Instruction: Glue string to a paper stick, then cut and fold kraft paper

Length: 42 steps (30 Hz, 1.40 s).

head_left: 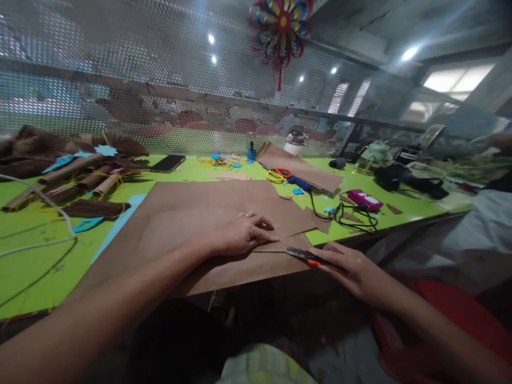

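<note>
A large sheet of brown paper (pixel 180 213) lies over the table and reaches past its front edge. Flat on this sheet rests my left hand (pixel 240 234), thumb and forefinger stretched out and pressing the paper, the other fingers slightly bent. Just right of its fingertips is a cut or folded edge in the paper. My right hand (pixel 352 266) grips a pair of scissors (pixel 306 256) with black and red-orange handles. Their dark blades point left, at the paper near the table's front edge. Smaller torn brown pieces (pixel 318 220) lie to the right of the sheet.
Behind the sheet lie yellow and red-handled scissors (pixel 276 175), a blue glue gun (pixel 300 183) with a black cord, and a folded brown sheet (pixel 304 168). Paper rolls (pixel 72 176) and a phone (pixel 168 163) are at left. A magenta box (pixel 365 200) sits at right.
</note>
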Each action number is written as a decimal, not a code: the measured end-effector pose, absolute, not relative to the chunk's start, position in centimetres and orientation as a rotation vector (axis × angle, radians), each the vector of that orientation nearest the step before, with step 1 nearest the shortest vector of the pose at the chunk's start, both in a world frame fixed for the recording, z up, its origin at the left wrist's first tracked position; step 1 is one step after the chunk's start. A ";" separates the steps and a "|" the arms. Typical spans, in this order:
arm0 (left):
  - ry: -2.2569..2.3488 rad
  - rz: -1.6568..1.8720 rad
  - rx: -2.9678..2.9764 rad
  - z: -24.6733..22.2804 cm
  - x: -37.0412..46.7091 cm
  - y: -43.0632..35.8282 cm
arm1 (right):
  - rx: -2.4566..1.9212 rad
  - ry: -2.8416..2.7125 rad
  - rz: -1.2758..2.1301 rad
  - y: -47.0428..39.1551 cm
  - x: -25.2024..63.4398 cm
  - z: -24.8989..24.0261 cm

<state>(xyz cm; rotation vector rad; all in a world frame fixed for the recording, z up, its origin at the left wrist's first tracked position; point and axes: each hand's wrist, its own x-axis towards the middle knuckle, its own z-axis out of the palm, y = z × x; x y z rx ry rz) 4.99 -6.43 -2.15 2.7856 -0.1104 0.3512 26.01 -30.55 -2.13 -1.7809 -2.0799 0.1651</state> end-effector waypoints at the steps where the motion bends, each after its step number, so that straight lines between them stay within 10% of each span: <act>1: -0.107 0.354 2.788 -2.1 5.0 -6.4 | -1.785 -2.077 0.178 -30.8 26.1 -2.2; 42: -0.221 0.245 2.858 -1.5 4.9 -7.1 | -1.688 -2.053 0.298 -30.7 27.0 -2.0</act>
